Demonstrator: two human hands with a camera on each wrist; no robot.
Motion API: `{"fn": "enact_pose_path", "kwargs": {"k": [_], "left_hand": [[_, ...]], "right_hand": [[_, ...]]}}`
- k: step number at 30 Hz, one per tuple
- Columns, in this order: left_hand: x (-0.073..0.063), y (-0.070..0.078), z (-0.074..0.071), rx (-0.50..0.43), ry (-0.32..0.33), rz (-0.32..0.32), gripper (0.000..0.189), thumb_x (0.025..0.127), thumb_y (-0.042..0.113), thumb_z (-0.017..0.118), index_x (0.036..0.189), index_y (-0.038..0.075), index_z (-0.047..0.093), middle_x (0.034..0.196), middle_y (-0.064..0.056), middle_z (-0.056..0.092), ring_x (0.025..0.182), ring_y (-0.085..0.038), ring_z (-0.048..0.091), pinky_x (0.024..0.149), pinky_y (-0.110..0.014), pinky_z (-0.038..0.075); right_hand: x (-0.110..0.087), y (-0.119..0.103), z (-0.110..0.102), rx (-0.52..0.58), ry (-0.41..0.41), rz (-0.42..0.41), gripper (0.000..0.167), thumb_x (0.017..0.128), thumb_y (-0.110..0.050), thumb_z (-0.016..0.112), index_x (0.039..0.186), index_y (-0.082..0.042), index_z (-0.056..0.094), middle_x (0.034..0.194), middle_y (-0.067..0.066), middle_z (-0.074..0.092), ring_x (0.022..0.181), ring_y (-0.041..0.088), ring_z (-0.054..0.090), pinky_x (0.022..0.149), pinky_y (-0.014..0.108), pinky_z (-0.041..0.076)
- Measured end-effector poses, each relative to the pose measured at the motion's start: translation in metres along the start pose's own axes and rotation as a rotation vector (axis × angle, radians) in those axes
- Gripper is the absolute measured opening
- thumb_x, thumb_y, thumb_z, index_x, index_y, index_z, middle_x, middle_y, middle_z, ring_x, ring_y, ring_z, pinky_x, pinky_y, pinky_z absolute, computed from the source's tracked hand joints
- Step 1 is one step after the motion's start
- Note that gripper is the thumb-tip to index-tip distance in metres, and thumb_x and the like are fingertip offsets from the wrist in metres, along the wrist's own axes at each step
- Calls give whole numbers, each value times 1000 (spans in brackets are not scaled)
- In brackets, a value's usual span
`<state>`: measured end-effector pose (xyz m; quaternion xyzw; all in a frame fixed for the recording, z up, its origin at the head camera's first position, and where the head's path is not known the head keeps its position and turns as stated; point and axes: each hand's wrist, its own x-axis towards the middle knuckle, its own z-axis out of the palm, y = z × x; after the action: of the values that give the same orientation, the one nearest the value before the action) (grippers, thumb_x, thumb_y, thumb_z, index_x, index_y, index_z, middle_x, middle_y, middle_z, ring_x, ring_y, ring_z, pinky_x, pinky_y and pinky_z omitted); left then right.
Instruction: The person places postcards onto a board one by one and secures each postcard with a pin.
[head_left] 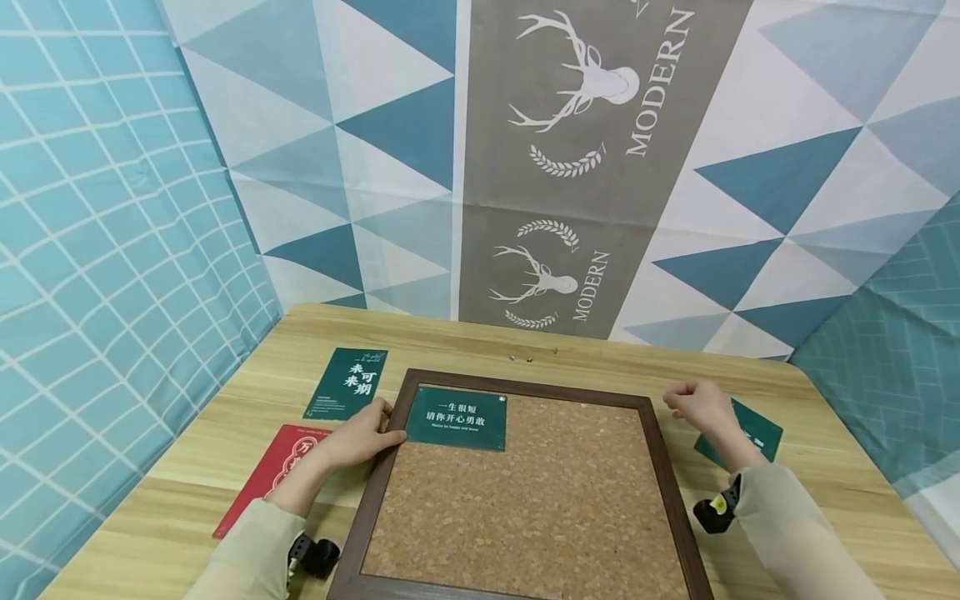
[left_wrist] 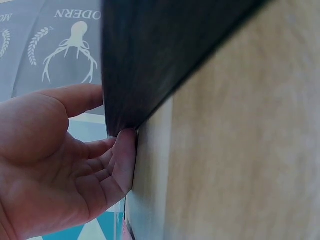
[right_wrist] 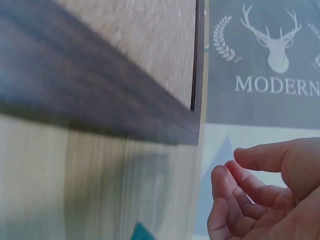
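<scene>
Head view, places taken from the cork board (head_left: 540,508).
Item: cork board, one, its brown frame (head_left: 369,500) resting on the table (head_left: 840,492), between the two hands.
Item: green card (head_left: 456,429), one, white lettering, on the board's far left corner; whether it is fastened, I cannot tell.
Item: left hand (head_left: 362,435), at the board's left edge; thumb and fingers grip the frame, thumb tip just beside the card.
Item: right hand (head_left: 705,406), raised beyond the board's right edge; fingers bent, thumb close to the fingertips. Whether they hide something small, I cannot tell.
Item: second green card (head_left: 341,387), left of the board; red card (head_left: 262,473), likewise left, nearer me.
Item: third green card (head_left: 759,423), right of the board.
Item: small metallic bits (head_left: 529,360), beyond the board's far edge; too small to name.
Handling, my judgement: the step is steadying board and card. Keep the left hold firm, lest the board skid; keep the card square to the frame; press straight down.
</scene>
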<state>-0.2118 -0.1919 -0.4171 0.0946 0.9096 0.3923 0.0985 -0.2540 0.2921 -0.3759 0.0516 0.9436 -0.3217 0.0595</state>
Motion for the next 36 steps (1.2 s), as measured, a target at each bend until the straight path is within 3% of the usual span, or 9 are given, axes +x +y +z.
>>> {"fn": "enact_pose_path", "kwargs": {"k": [12, 21, 22, 24, 26, 28, 30, 33, 36], "left_hand": [[-2, 0, 0, 0, 8, 5, 32, 86, 16, 59, 104, -6, 44, 66, -5, 44, 53, -13, 39, 47, -26, 33], [-2, 0, 0, 1, 13, 2, 33, 86, 16, 59, 105, -6, 44, 66, -6, 44, 54, -14, 40, 48, -26, 33], [-2, 0, 0, 1, 13, 2, 32, 86, 16, 59, 105, -6, 44, 66, -6, 44, 54, -14, 40, 48, -26, 33], [-2, 0, 0, 0, 12, 3, 32, 86, 16, 59, 104, -6, 44, 66, -6, 44, 54, -14, 40, 47, -26, 33], [-1, 0, 0, -1, 11, 5, 32, 86, 16, 60, 104, -6, 44, 66, -6, 44, 54, -14, 40, 47, -26, 33], [-1, -1, 0, -2, 9, 6, 32, 86, 17, 60, 104, -5, 44, 66, -6, 44, 53, -14, 40, 47, -26, 33], [-1, -1, 0, -1, 9, 7, 33, 86, 17, 60, 104, -5, 44, 66, -6, 44, 53, -14, 40, 47, -26, 33], [0, -1, 0, -2, 9, 8, 33, 86, 17, 60, 105, -6, 44, 66, -6, 44, 53, -14, 40, 46, -26, 33], [0, -1, 0, -6, 7, 13, 33, 86, 16, 60, 105, -6, 44, 66, -6, 44, 52, -13, 39, 46, -26, 32]], "right_hand": [[-8, 21, -13, -75, 20, 30, 35, 90, -23, 49, 106, 7, 58, 98, 24, 61, 84, 34, 60, 68, 45, 45], [-13, 34, -21, -154, 30, 49, 36, 89, -19, 47, 105, 11, 58, 86, 21, 63, 73, 28, 59, 56, 34, 45], [-14, 36, -21, -160, 30, 53, 35, 89, -19, 48, 102, 11, 59, 82, 19, 63, 69, 26, 58, 54, 32, 44], [-15, 39, -21, -182, 26, 67, 32, 89, -21, 50, 79, 8, 60, 64, 11, 57, 56, 20, 52, 50, 30, 40], [-16, 42, -21, -193, 25, 87, 37, 88, -23, 51, 57, -2, 52, 51, 0, 44, 46, 13, 39, 47, 27, 34], [-18, 45, -20, -206, 14, 117, 42, 88, -25, 51, 49, -14, 38, 46, -6, 31, 44, 10, 31, 46, 27, 30], [-19, 47, -21, -220, -7, 152, 43, 88, -29, 51, 50, -18, 34, 47, -5, 30, 46, 11, 33, 47, 28, 32], [-21, 49, -23, -246, -44, 194, 43, 88, -36, 50, 60, -3, 51, 58, 8, 48, 56, 20, 47, 53, 33, 40], [-21, 51, -25, -280, -66, 204, 57, 88, -43, 48, 84, 13, 58, 77, 23, 56, 69, 31, 55, 63, 41, 44]]}}
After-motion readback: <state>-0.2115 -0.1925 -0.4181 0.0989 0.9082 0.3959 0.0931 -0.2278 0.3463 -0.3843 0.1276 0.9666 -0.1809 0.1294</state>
